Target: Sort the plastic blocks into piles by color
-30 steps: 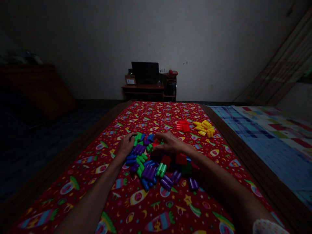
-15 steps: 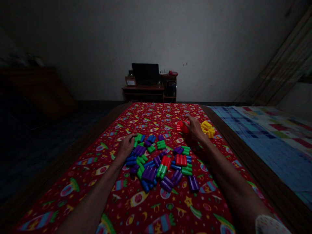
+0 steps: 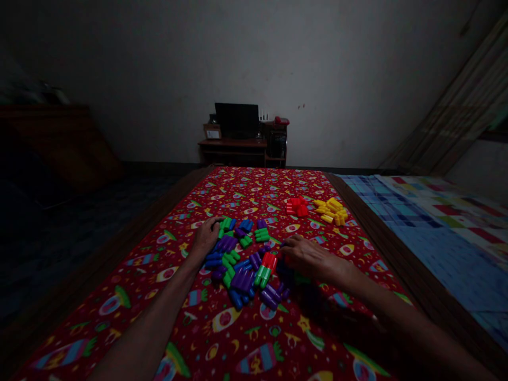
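Note:
Plastic toy blocks shaped like joined tubes lie in a loose heap on a red patterned cloth (image 3: 222,320). My left hand (image 3: 205,235) rests at the heap's left edge, fingers loosely bent and touching a green block (image 3: 226,223), gripping nothing that I can see. At the heap's right side, my right hand (image 3: 304,255) has its fingers closed down over the blocks. A bit of red block (image 3: 286,259) shows under its fingertips, largely hidden. Beside it lies a red-and-green joined piece (image 3: 265,270). Purple blocks (image 3: 243,280) and blue blocks (image 3: 214,260) fill the rest.
Farther back on the cloth sit a group of red blocks (image 3: 297,206) and a group of yellow blocks (image 3: 332,210). A desk with a dark monitor (image 3: 237,120) stands by the wall. Blue checked bedding (image 3: 428,254) spreads out on the right.
My right hand has come back from the red group, toward me and left, onto the heap. Red blocks stay behind, uncovered. The left hand has hardly moved.

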### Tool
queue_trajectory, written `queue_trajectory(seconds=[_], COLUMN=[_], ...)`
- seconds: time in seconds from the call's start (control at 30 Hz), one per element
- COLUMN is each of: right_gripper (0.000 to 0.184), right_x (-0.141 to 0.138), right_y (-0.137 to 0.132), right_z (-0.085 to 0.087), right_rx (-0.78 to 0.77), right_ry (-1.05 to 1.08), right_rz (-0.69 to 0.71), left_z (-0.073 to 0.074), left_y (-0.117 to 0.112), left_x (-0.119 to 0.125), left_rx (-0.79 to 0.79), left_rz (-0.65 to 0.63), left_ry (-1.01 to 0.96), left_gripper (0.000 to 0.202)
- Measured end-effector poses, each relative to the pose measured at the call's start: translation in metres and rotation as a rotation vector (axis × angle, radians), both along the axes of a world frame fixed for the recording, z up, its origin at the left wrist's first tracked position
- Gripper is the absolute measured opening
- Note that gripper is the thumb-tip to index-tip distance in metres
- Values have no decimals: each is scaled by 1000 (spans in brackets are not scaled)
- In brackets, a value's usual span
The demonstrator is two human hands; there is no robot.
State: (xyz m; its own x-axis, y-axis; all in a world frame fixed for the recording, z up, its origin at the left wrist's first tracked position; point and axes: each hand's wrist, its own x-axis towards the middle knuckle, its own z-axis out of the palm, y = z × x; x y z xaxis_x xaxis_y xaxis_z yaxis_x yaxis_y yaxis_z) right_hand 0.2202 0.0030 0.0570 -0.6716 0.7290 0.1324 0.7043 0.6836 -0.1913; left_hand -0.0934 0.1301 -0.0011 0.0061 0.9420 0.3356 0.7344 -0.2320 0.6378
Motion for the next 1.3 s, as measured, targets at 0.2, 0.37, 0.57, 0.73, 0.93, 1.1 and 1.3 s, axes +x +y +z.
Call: queue_trajectory(seconds=[0.2, 0.37, 0.57, 0.73, 0.93, 1.1, 1.3], right_gripper=[37, 42, 35, 27, 34, 37, 34], right_x=[17, 20, 13, 37, 57, 55, 51], right_y=[6, -2, 25, 93, 145, 141, 130], right_z=[-30, -32, 3, 4, -39, -49, -19], right_rx=[119, 169, 5, 109, 252, 243, 268], right_ry=[149, 210, 391, 653, 686, 592, 611], right_rz=[36, -29, -174, -591, -917, -875, -848], left_z=[-1, -2, -1, -2, -5, -4, -3], left_y=[0, 1, -1, 0, 4, 2, 1], left_x=[-1, -1, 0, -1, -2, -2, -2], left_rx=[17, 10, -15, -5, 17, 13, 17], left_rz=[1, 6, 11, -2, -13, -5, -8], left_ry=[-6, -1, 1, 3, -13, -18, -22], left_gripper=[38, 38, 41, 40, 38, 38, 37])
